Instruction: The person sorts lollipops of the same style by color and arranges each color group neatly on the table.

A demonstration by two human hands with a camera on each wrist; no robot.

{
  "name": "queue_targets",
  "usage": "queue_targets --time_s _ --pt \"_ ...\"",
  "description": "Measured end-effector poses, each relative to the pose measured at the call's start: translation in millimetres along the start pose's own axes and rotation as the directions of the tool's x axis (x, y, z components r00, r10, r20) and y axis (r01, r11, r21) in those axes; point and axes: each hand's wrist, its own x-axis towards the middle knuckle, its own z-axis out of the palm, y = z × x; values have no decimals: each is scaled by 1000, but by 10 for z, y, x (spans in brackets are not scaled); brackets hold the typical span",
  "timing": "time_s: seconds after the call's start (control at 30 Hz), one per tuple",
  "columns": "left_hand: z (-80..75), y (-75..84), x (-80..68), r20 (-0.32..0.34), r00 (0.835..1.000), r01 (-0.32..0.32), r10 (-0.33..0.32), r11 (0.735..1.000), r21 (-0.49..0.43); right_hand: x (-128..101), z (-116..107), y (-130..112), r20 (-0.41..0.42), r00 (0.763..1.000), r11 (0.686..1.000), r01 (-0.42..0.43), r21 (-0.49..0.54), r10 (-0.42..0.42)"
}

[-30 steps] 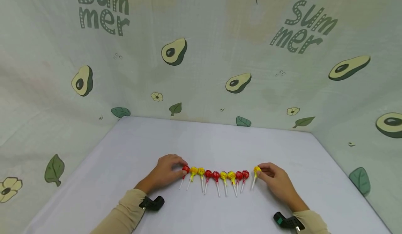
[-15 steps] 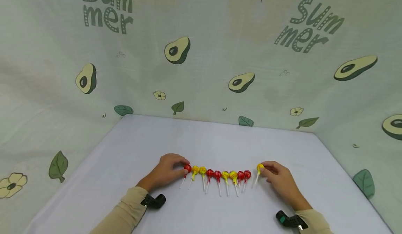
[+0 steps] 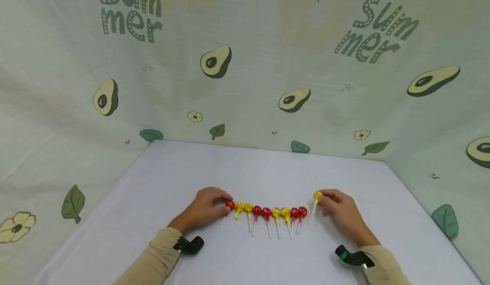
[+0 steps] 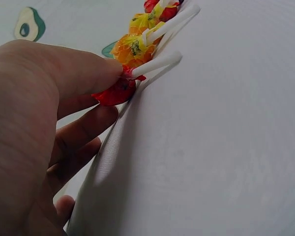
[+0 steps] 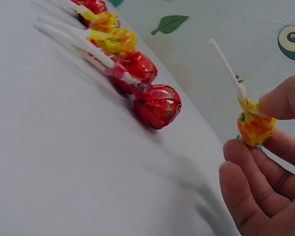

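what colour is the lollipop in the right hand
Yellow with orange; the lollipop pinched by the right hand shows best in the right wrist view.

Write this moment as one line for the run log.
left hand: touches red lollipop | right hand: pinches yellow lollipop, lifted | row: on table
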Motion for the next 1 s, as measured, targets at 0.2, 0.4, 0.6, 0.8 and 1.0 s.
queue_targets --time_s 0.2,0.4,0.6,0.8,1.0 --pt "8 -11 26 -7 1000 -18 18 1000 12 100 57 -88 31 999 986 22 166 -27" --pt "26 -8 41 -11 999 -48 48 999 18 197 140 -141 68 998 967 -13 256 -5" --pt "30 -13 21 -1 999 -50 50 998 24 310 234 -168 105 994 970 -22 242 -3" --pt "33 -34 6 -8 999 -34 34 999 35 428 366 -220 136 990 962 -5 273 -34" --pt "25 -39 10 -24 997 -67 68 997 33 497 459 -256 132 991 956 -12 293 -28"
